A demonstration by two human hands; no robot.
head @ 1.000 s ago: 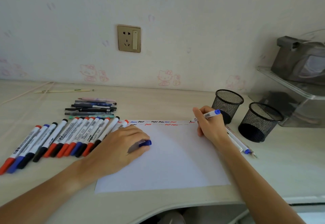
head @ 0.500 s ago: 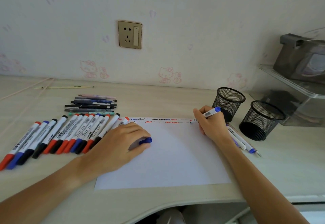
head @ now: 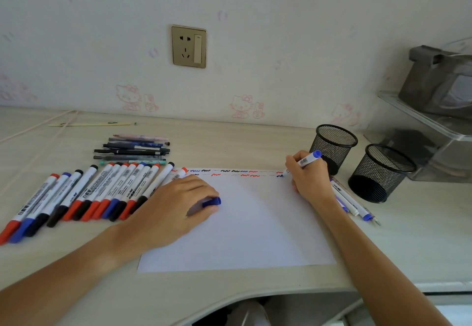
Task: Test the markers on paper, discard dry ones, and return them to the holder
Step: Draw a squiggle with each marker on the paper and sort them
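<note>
Your right hand [head: 307,178] grips the blue marker [head: 305,161], tip on the paper [head: 245,223] at its far right corner. Your left hand [head: 173,205] holds the blue cap [head: 212,202], resting on the paper.

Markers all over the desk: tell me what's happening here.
A person is testing markers on a sheet of paper. The right hand grips a blue marker, its tip at the paper's top right corner, where a row of red, blue and black scribbles ends. The left hand rests on the paper, holding the blue cap. A row of capped markers lies to the left; two mesh holders stand at right.
</note>
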